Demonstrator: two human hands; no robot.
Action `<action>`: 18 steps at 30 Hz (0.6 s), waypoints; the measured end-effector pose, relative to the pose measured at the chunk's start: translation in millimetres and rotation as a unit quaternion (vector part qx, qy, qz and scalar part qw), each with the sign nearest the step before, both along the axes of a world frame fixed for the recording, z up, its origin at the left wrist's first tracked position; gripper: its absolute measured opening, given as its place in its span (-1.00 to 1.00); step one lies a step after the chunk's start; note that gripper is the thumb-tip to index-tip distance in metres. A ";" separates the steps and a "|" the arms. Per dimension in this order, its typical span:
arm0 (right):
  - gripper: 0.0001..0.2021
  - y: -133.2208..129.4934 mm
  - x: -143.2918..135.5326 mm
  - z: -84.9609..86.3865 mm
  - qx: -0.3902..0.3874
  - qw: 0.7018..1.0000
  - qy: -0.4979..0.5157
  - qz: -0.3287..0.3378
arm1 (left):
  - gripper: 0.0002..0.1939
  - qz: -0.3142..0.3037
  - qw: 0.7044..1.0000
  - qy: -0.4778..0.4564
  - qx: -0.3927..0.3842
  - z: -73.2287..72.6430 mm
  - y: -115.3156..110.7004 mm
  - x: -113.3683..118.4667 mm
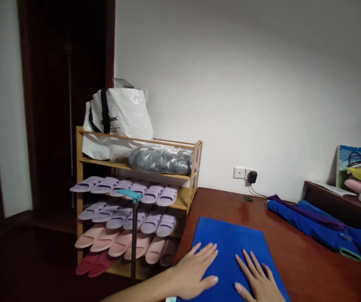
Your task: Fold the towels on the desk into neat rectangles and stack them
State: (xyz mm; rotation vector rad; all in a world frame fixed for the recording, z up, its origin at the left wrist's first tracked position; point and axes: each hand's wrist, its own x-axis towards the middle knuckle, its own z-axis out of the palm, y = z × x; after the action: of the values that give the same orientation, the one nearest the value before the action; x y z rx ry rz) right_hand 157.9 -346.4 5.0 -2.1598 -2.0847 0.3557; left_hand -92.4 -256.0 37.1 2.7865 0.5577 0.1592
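A flat blue cloth (227,235) with straight edges lies on the reddish-brown wooden table (296,268). My left hand (194,270) rests on its left side, palm down, fingers stretched out and thumb apart. On the right part of the cloth lies my right hand (257,277), also palm down with its fingers spread. Neither hand grips anything. The near end of the cloth runs out of the bottom of the view. A small pale tag (170,299) shows beside my left wrist.
Further right lies a folded blue and purple fabric item (312,224). A black plug adapter (252,177) sits in the wall socket. Left of the table stands a wooden shoe rack (194,184) with several slippers (167,195), a white bag (126,113) and a teal-topped pole (133,235) before it.
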 end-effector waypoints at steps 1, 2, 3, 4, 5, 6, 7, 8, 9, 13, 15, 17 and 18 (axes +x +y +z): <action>-0.25 -2.7 -1.6 -0.2 0.004 1.000 -0.005 0.006 | -0.31 0.010 1.000 -0.004 0.003 -0.6 1.5 -2.7; -0.27 -2.2 -0.7 0.1 0.017 1.000 -0.008 0.012 | -0.32 0.020 1.000 -0.002 0.006 -0.7 5.7 -3.7; -0.29 1.1 2.1 0.9 0.031 0.999 -0.009 0.018 | -0.32 0.027 1.000 0.006 0.010 -0.1 11.9 -3.0; -0.31 6.5 6.0 2.3 0.041 0.999 -0.008 0.025 | -0.31 0.032 0.999 0.016 0.016 1.0 19.5 -0.7; -0.33 13.4 10.0 4.3 0.048 0.998 -0.010 0.030 | -0.31 0.037 0.999 0.027 0.022 2.4 27.7 2.9; -0.34 21.1 13.5 7.0 0.050 0.998 -0.014 0.033 | -0.32 0.044 0.998 0.040 0.029 3.9 35.8 7.7; -0.34 28.7 15.9 10.5 0.044 0.998 -0.019 0.035 | -0.33 0.051 0.997 0.055 0.035 5.5 43.0 13.4; -0.33 35.7 16.7 14.4 0.034 0.999 -0.026 0.035 | -0.35 0.059 0.995 0.077 0.037 7.0 48.5 19.6; -0.32 41.4 15.5 18.6 0.021 0.999 -0.032 0.033 | -0.36 0.067 0.992 0.096 0.041 8.1 51.6 26.0; -0.22 42.7 -6.4 26.2 0.009 0.999 -0.028 0.023 | -0.39 0.082 0.992 0.075 0.063 4.5 33.7 44.3; -0.21 28.7 -20.4 20.4 0.025 0.999 -0.011 0.028 | -0.40 0.069 0.996 0.033 0.052 -1.6 11.9 42.5; -0.26 9.0 -28.0 11.0 0.035 0.999 0.005 0.038 | -0.40 0.054 0.998 0.013 0.034 -6.9 -8.8 32.2; -0.29 -0.9 -28.1 6.3 0.034 0.999 0.011 0.040 | -0.40 0.050 0.998 0.008 0.029 -8.3 -16.6 25.2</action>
State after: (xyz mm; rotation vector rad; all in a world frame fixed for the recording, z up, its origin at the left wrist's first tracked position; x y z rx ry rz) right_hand 129.7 -347.3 11.2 -2.0300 -2.1430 0.3108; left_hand -67.2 -272.6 28.7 2.8182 0.7076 0.1782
